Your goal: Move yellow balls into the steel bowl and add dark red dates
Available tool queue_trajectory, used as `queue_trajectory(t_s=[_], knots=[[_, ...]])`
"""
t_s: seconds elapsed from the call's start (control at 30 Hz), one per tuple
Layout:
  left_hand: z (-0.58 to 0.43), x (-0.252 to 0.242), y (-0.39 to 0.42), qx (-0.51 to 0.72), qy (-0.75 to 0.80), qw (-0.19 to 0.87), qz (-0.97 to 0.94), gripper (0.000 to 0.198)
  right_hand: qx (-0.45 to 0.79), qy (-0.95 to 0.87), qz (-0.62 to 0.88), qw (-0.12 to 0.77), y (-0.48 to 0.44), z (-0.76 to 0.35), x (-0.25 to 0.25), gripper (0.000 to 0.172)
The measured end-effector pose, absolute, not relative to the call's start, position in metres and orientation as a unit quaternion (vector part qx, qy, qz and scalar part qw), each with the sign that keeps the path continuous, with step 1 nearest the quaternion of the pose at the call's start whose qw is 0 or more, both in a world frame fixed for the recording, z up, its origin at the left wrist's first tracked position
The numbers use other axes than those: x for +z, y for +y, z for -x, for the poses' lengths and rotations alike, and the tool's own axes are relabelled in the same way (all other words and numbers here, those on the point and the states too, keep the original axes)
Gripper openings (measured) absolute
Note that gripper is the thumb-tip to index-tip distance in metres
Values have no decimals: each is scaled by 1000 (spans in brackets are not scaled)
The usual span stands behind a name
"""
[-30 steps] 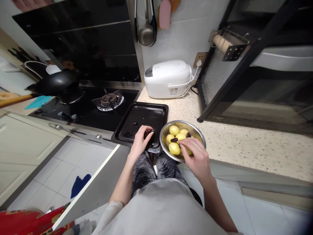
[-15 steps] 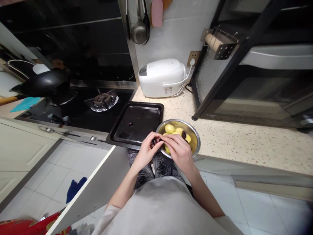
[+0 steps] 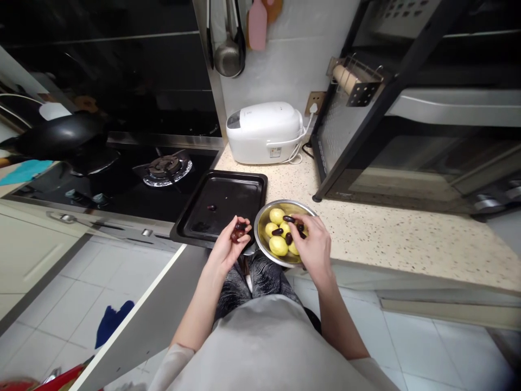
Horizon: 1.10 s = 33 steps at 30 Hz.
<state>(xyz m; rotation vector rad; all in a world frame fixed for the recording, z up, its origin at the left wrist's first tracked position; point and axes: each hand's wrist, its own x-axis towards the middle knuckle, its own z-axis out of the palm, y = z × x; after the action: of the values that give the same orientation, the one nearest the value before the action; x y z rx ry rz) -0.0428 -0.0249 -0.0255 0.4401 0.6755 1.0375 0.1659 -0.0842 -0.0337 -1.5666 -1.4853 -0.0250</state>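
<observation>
A metal bowl (image 3: 260,239) on the counter's front edge holds several yellow, round pieces (image 3: 278,246) with several dark, oval fruits (image 3: 288,238) among them. Over the bowl, my right hand (image 3: 314,243) pinches one dark fruit (image 3: 289,219) between thumb and fingertips. My left hand (image 3: 228,244) is curled around several dark red fruits (image 3: 238,233), just left of the bowl and above the front of a black baking tray (image 3: 244,198). One small dark fruit (image 3: 211,207) lies in the tray.
Behind the tray stands a white appliance (image 3: 266,133) with its cord plugged into the wall. A gas burner (image 3: 165,167) and a black wok (image 3: 61,136) are at the left. A black rack with an oven (image 3: 439,157) occupies the right. A cabinet door (image 3: 163,315) stands open below.
My hands have come apart, the left moving left with its fruits and the right pinching a fruit over the bowl. More dark fruits show in the bowl. The view has shifted slightly.
</observation>
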Motion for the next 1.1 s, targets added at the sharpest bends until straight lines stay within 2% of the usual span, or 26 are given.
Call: queue_trajectory(t_s=[0.27,0.53,0.67,0.83,1.0,1.1], knots=[[42,-24,-26,475,310,812,-138,24,-18,-666,646,373,-68,-158,-35,16],[43,-32,-25,478,313,806,-155,17,-38,-669,653,354,-67,-158,-38,20],[41,-32,-25,475,305,815,-126,16,-36,-668,644,372,-69,-158,-33,17],[36,-33,-31,478,297,814,-143,12,36,-694,563,447,-80,-143,-19,15],[33,-33,-42,487,330,776,-228,23,79,-740,484,459,-88,-117,-13,26],[32,-31,-47,481,328,773,-251,29,69,-737,487,464,-87,-107,-16,26]])
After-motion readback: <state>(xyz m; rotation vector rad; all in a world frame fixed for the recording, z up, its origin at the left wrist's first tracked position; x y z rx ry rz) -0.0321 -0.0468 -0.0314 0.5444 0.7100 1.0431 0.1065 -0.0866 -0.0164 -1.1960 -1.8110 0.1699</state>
